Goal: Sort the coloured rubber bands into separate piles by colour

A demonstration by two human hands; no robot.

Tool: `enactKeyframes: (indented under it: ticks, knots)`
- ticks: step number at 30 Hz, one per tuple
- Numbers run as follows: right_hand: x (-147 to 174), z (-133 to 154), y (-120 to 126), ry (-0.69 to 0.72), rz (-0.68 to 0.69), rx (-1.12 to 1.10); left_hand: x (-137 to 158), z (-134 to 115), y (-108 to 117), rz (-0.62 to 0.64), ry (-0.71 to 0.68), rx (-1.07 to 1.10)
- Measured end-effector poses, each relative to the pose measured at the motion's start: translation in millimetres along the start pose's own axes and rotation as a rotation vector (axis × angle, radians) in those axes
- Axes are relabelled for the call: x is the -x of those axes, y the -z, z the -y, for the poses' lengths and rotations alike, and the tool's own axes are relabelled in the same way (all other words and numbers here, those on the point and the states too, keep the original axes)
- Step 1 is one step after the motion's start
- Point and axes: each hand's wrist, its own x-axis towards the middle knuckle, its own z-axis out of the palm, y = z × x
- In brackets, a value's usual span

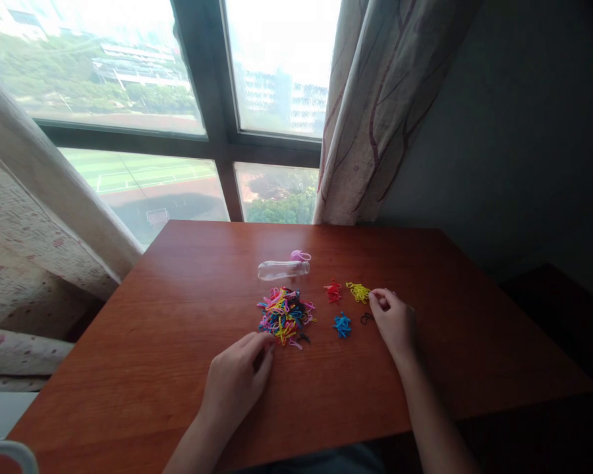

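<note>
A mixed pile of small coloured rubber bands (285,315) lies mid-table, with pink, yellow, blue and black ones tangled together. At its near left edge my left hand (240,368) rests with fingers curled and thumb close to the index finger; what they hold, if anything, is too small to see. My right hand (393,319) is pinched at the right side of the yellow bands (359,292); anything between its fingertips cannot be made out. Left of the yellow group is a red group (333,291). Blue bands (342,324) lie nearer me, and a few black bands (366,318) sit beside my right hand.
Behind the mixed pile a clear plastic bottle (283,270) lies on its side, with a pink cap (300,255) that has a loop just beyond it. The brown wooden table (143,355) reaches to the window, with curtains (366,118) at both sides.
</note>
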Motion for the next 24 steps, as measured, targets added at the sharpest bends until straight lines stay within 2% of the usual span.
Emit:
enactKeyframes:
  ticks: [5, 10, 14, 18, 24]
  knots:
    - [15.8, 18.5, 5.8, 0.018, -0.001, -0.083, 1.3, 1.1, -1.0, 0.009, 0.004, 0.001]
    - [59.4, 59.4, 0.6, 0.093, 0.04, -0.297, 1.3, 1.8, -3.3, 0.028, 0.038, 0.006]
    - [89.3, 82.8, -6.1, 0.242, 0.199, -0.333, 1.7, -0.8, -4.2, 0.049, 0.043, -0.005]
    - [96.9, 88.5, -7.8, 0.377, 0.35, -0.258, 1.4, -0.7, -5.9, 0.039, 0.029, -0.001]
    - [93.3, 86.7, -8.7, 0.297, 0.375, -0.3, -0.1, 0.9, -7.0, 0.028, 0.026, -0.023]
